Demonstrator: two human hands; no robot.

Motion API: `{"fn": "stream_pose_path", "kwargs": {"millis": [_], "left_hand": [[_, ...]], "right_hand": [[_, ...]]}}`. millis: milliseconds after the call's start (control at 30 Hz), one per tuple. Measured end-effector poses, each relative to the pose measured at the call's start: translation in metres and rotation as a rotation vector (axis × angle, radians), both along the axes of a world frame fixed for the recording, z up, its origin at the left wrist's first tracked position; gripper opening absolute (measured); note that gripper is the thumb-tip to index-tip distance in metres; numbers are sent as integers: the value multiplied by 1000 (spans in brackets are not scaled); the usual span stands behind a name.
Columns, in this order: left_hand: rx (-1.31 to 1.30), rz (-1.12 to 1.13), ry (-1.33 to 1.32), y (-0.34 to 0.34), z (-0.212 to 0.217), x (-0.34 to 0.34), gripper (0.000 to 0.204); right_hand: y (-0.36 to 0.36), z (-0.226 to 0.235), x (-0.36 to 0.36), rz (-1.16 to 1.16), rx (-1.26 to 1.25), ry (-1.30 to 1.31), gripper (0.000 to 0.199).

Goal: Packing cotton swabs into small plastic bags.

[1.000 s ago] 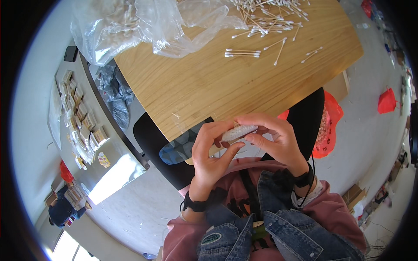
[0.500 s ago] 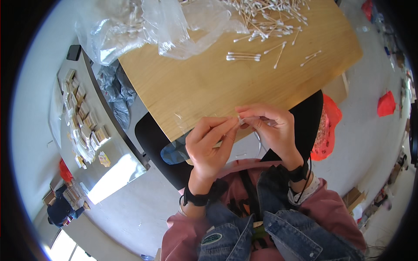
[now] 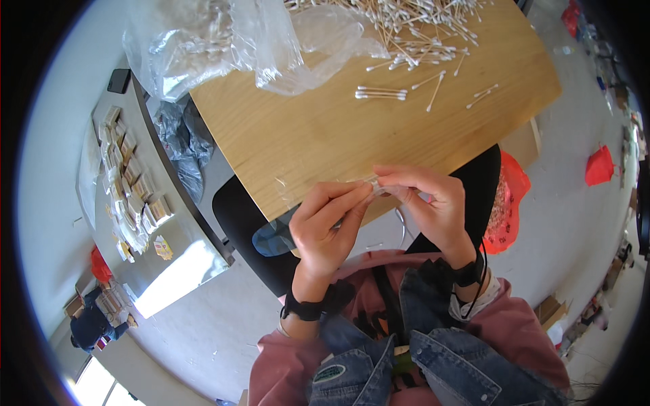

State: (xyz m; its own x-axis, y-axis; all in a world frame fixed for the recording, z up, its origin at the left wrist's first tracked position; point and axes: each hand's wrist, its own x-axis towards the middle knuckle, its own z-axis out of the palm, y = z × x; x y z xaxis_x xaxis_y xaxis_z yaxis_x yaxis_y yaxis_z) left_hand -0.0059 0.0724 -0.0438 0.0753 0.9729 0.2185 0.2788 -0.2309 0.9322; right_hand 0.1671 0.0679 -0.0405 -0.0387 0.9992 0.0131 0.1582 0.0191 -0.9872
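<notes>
My left hand [image 3: 328, 220] and my right hand [image 3: 430, 203] meet over the near edge of the wooden table. Both are closed in a pinch on a small, clear-whitish piece that looks like plastic film [image 3: 376, 187]; the fingertips cover most of it. Beyond them on the tabletop lies a short row of cotton swabs [image 3: 381, 93]. A large heap of cotton swabs [image 3: 426, 34] spreads at the far side, with a few loose ones near it. Left of the heap lies a big clear plastic bag [image 3: 203, 51] holding more swabs.
A side table [image 3: 179, 247] on the left carries many small packs [image 3: 128, 179] and a black phone [image 3: 118, 80]. Grey plastic bags [image 3: 184, 145] hang between the tables. At the right is a red bag [image 3: 506, 203] with contents. Another person [image 3: 95, 328] works at far lower left.
My right hand has shifted slightly right, and a little more of the clear piece shows between my fingertips. The view has moved slightly; the swabs lie as before.
</notes>
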Motion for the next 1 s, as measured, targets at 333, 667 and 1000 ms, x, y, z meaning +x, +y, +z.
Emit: {"fn": "stream_pose_path", "kwargs": {"millis": [333, 667, 1000], "left_hand": [[31, -37, 107, -6, 2, -5, 20], [-239, -42, -114, -12, -3, -10, 22], [-514, -59, -596, -37, -18, -12, 28]], "right_hand": [[-5, 0, 2, 29, 12, -46, 12], [-17, 3, 0, 29, -61, -3, 14], [-28, 8, -7, 89, -329, 192, 23]]}}
